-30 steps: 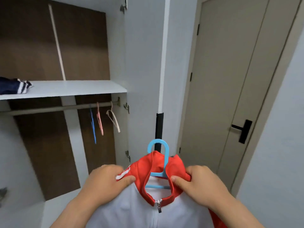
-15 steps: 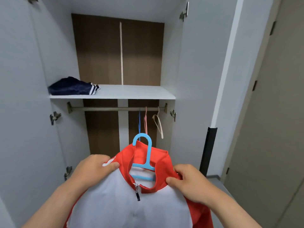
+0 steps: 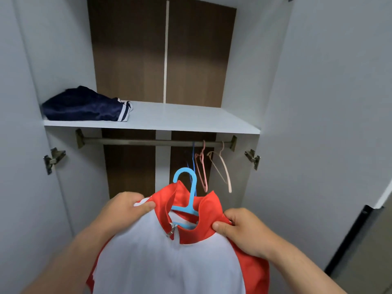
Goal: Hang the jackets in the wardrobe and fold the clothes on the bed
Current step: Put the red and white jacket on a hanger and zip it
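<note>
A white jacket with a red collar and red sleeves hangs on a light blue hanger whose hook sticks up above the collar. My left hand pinches the jacket's left shoulder and my right hand grips the right side of the collar. I hold the jacket up in front of the open wardrobe, below its metal rail. The hook is lower than the rail and apart from it.
Three bare hangers, blue, pink and beige, hang at the rail's right end. A folded navy garment lies on the left of the white shelf. Open wardrobe doors flank both sides.
My view has swung left from the room door to face the wardrobe squarely. The jacket has come closer to the rail, with both hands keeping their hold.
</note>
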